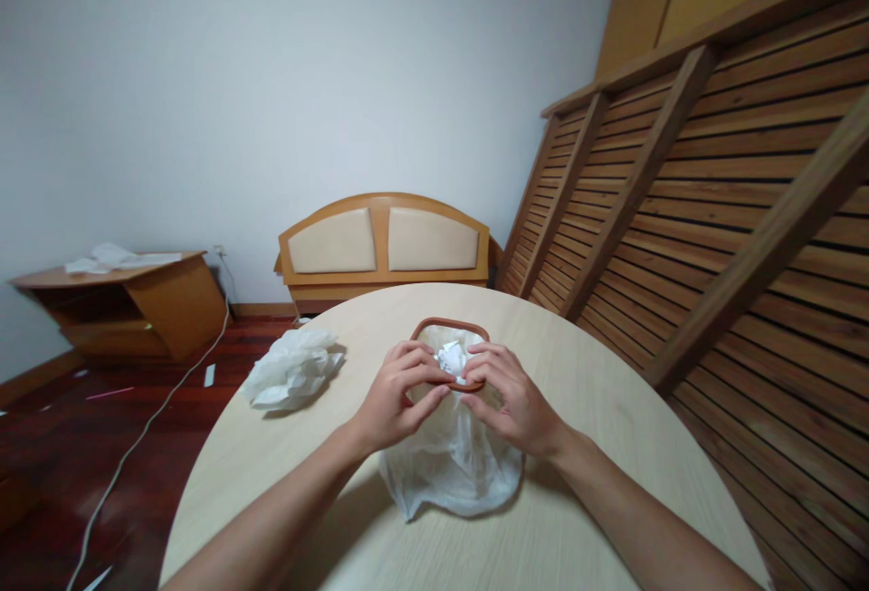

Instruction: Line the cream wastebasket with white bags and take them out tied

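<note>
A small bin with a brown rounded-square rim (453, 323) stands on the round table, lined with a thin white plastic bag (468, 478). The bag hangs over the near side of the rim and spreads onto the tabletop. Crumpled white paper (451, 357) shows inside the opening. At the near left of the rim, my left hand (407, 392) is closed, fingers inside and thumb outside, pinching the bag at the edge. My right hand (509, 392) grips the bag at the near right of the rim in the same way. The bin's body is hidden by the bag and hands.
A crumpled white plastic bag (295, 369) lies at the left of the pale round table (597, 482). Slatted wooden panels (679, 211) lean on the right. Behind are a headboard (384, 238) and a low cabinet (156, 306). A white cable (146, 428) crosses the floor.
</note>
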The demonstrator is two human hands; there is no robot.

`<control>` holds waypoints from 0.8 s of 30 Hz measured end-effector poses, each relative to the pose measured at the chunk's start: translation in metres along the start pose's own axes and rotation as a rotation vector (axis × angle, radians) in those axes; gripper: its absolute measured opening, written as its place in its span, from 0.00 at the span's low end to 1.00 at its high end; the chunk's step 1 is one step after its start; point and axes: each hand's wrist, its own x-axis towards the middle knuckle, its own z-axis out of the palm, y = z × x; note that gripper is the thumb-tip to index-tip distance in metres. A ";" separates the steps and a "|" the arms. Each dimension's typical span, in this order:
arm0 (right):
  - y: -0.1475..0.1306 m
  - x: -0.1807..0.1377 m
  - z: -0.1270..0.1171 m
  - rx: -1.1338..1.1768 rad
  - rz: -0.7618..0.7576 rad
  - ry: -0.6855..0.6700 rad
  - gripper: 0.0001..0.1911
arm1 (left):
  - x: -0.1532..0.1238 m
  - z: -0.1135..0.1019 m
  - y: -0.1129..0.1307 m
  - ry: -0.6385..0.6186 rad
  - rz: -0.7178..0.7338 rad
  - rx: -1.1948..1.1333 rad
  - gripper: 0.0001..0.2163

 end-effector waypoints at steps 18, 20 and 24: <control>0.000 0.000 -0.001 0.002 0.027 -0.031 0.04 | 0.002 0.003 0.012 -0.019 -0.154 -0.068 0.06; 0.000 0.000 -0.001 0.000 0.026 -0.030 0.04 | 0.003 0.003 0.013 -0.021 -0.157 -0.066 0.06; 0.001 0.000 0.000 -0.010 0.028 -0.041 0.04 | 0.002 0.003 0.014 -0.016 -0.160 -0.067 0.05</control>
